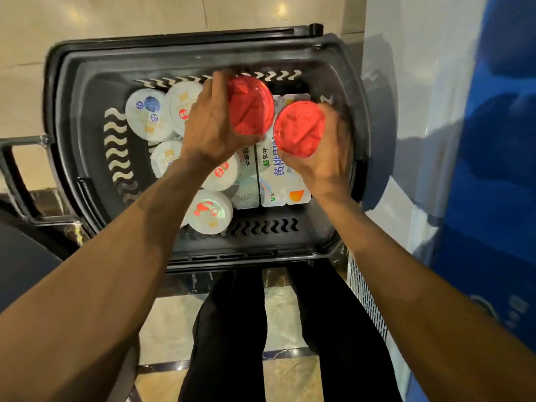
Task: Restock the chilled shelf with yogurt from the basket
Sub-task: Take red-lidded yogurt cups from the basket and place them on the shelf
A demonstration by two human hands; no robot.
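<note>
The left grip (214,126) holds the left tub (251,107), and the right grip (324,161) holds the right tub (298,129), both red-topped, over the basket (72,117). The person should lift them straight up and flat. The basket's far wall is close; above looks open

matt black plastic basket (72,82), glossy red lids (251,107)

Over the dark plastic basket (72,117) of white yogurt tubs (146,114), the left hand (214,126) and right hand (327,158) each grip a red-lidded round cup (251,104), (298,129).
</note>
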